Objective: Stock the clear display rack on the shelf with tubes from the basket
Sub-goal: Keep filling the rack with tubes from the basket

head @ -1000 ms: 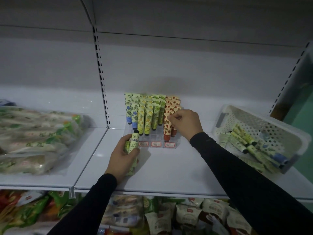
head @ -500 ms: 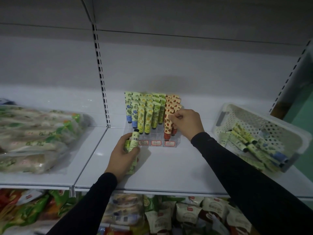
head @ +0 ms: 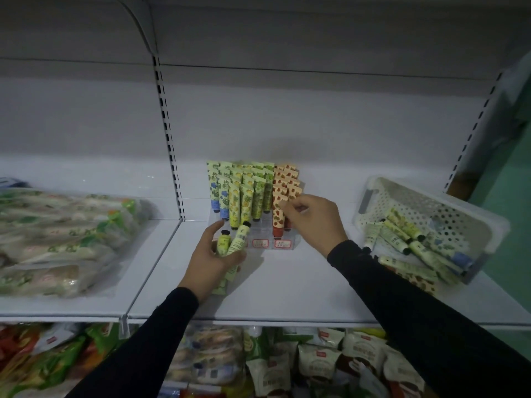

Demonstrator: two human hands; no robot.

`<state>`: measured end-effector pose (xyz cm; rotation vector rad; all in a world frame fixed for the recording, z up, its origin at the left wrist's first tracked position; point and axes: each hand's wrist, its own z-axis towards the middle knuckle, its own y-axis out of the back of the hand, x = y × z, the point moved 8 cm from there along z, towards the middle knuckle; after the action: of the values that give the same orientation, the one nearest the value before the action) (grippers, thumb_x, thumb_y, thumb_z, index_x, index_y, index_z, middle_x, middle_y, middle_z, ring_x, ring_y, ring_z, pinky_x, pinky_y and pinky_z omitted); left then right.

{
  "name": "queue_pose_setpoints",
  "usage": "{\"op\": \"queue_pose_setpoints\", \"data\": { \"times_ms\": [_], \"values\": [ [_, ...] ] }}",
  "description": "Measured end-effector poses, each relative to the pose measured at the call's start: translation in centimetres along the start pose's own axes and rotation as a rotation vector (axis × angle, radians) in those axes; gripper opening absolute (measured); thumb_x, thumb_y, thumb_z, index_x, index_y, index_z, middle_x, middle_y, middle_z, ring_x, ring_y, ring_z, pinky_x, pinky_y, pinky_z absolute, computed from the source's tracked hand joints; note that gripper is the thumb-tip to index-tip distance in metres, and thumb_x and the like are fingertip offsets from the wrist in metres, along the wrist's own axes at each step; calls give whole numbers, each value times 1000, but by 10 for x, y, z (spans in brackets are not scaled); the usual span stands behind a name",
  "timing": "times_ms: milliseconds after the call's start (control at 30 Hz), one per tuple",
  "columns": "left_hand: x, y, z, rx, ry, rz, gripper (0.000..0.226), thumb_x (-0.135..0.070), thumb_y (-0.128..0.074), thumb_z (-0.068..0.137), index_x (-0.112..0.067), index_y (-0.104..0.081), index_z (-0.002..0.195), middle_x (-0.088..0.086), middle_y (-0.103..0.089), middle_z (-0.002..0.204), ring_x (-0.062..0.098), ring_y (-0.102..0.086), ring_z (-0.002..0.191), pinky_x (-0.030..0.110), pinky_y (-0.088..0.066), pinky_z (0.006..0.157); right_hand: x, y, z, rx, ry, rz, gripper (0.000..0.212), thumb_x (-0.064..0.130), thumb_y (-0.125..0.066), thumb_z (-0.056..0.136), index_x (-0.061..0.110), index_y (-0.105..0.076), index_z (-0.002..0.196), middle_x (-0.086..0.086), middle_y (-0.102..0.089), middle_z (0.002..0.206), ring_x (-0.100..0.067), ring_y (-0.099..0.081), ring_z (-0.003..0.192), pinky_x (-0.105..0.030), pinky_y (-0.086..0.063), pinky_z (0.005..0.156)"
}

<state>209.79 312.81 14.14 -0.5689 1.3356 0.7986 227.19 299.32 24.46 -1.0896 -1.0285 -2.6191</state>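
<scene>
Rack: right hand pinches orange tube, front slot. Left hand, seven o'clock: grips green tubes. Basket, three o'clock.

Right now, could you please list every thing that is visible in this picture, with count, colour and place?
clear display rack: one, transparent, shelf centre
tubes in rack: many; green, yellow-green, orange; standing cap down
price labels: at least two, red-white, rack front
basket: one, white, perforated, shelf right
tubes in basket: several, mostly pale green, lying loose
bagged goods: a pile, clear wrap, left shelf
snack packets: many, mixed colours, lower shelf
left hand: grips two green tubes
right hand: fingers pinch an orange tube in the rack
</scene>
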Motion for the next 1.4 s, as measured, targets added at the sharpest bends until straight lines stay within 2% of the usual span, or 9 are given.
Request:
{"op": "queue_pose_setpoints", "data": {
  "times_ms": [133, 267, 433, 633, 700, 800, 900, 1033, 1400],
  "values": [
    [-8, -21, 1, 130, 83, -47, 69, -41, -86, 61, -49, -54, 122, 12, -60, 123, 36, -65, 102, 43, -56, 87, 13, -28, -23, 319, 224, -90, 33, 22, -62, 92, 20, -64, 125, 5, -58, 117, -2, -56, 97, -14, -45, 86],
    [-13, -39, -2, 226, 110, -58, 65, -39, -88, 63, -46, -59, 121, 12, -59, 126, 40, -62, 107, 53, -53, 94, 23, -43, -43, 429, 529, -301, 40, 19, -67, 86, 19, -64, 127, 0, -55, 132, -17, -53, 117, -30, -46, 94],
    [-24, -48, -9, 243, 139, -149, 45, -23, -74, 85, -25, -56, 126, 19, -65, 111, 32, -67, 69, 35, -49, 57, 16, -37, -42, 444, 541, -363, 34, 25, -66, 91, 15, -66, 123, -3, -62, 122, -22, -55, 110, -34, -46, 91],
    [-32, -38, -11, 156, 134, -166, 32, -41, -47, 101, -17, -56, 120, 16, -66, 94, 28, -58, 61, 33, -45, 55, -14, -24, -38, 464, 163, -167, 30, 34, -54, 98, 19, -58, 124, 0, -64, 110, -13, -58, 96, -30, -48, 83],
    [-33, -39, -13, 147, 105, -72, 30, -35, -52, 100, -22, -52, 127, 15, -65, 99, 25, -59, 60, 33, -47, 53, -22, -21, -37, 452, 9, 16, 34, 33, -56, 97, 19, -52, 128, 2, -66, 111, -10, -62, 99, -25, -50, 85],
    [-32, -44, -13, 164, 53, 75, 44, -30, -64, 94, -29, -46, 134, 10, -60, 110, 20, -62, 58, 31, -51, 53, -22, -21, -38, 467, -123, 225, 30, 26, -59, 96, 20, -48, 124, 4, -71, 95, -5, -66, 83, -18, -51, 73],
    [-33, -50, -13, 181, 23, 73, 54, -28, -74, 87, -30, -46, 133, 13, -64, 106, 20, -61, 58, 32, -51, 55, -17, -25, -39, 484, -193, 382, 26, 19, -60, 96, 13, -50, 120, -3, -74, 91, -9, -67, 77, -21, -55, 72],
    [-34, -56, -12, 185, 2, 90, 57, -24, -79, 82, -32, -48, 129, 18, -64, 97, 18, -59, 56, 29, -50, 52, -23, -36, -42, 509, -322, 575, 29, 14, -62, 94, 4, -52, 120, -18, -71, 106, -28, -70, 90, -39, -58, 85],
    [-24, -48, -11, 181, -37, 157, 51, -16, -75, 86, -31, -52, 129, 8, -60, 109, 14, -60, 55, 28, -51, 52, -28, -18, -22, 335, -321, 551, 17, 15, -61, 95, 3, -67, 106, -15, -71, 100, -21, -73, 79, -29, -60, 79]
  ]
}}
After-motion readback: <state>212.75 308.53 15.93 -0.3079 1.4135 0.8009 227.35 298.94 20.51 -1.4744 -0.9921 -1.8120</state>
